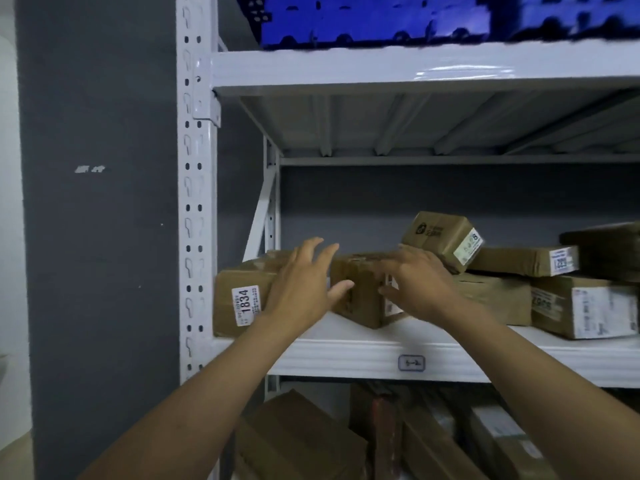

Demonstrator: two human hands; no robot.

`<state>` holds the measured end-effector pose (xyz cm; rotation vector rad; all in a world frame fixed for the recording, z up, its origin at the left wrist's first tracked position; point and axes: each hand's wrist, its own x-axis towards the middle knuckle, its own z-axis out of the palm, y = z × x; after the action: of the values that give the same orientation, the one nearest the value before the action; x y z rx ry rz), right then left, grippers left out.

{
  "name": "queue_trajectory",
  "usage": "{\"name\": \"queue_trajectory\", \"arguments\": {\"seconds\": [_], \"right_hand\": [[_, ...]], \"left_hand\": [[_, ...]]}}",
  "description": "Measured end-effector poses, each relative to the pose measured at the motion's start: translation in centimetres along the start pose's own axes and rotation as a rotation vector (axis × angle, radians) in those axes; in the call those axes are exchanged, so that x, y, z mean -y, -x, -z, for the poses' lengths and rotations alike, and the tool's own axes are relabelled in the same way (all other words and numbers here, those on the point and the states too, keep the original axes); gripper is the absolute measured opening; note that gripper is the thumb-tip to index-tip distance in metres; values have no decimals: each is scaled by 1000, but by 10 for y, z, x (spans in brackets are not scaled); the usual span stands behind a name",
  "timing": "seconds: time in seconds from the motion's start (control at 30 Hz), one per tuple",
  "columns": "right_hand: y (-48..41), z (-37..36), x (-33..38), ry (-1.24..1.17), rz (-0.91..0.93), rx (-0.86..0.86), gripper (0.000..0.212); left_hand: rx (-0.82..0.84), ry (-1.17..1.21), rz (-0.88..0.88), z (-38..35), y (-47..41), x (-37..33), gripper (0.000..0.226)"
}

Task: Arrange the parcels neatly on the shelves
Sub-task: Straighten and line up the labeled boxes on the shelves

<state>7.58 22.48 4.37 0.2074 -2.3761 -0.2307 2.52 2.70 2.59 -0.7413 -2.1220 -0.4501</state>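
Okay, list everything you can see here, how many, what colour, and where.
Shelving unit: one, white, centre and right.
Parcel labelled 1834: one, brown, middle shelf, left end.
Angled parcel: one, brown, middle shelf, between the hands.
Small tilted parcel: one, brown, atop the pile at right.
Other middle-shelf parcels: about four, brown, stacked at right.
Lower-shelf parcels: several, brown, bottom shelf.
Blue plastic crate: one, blue, top shelf.
Wall: one, dark grey, left and behind.
Left hand: one, fingers spread, over the 1834 parcel.
Right hand: one, fingers spread, over the angled parcel.
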Motion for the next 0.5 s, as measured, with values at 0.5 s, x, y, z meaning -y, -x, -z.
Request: {"name": "queue_trajectory", "arguments": {"seconds": [0.5], "right_hand": [[22, -30, -119, 97, 71, -117, 35]], "left_hand": [[152, 501, 564, -101, -46, -83, 117]]}}
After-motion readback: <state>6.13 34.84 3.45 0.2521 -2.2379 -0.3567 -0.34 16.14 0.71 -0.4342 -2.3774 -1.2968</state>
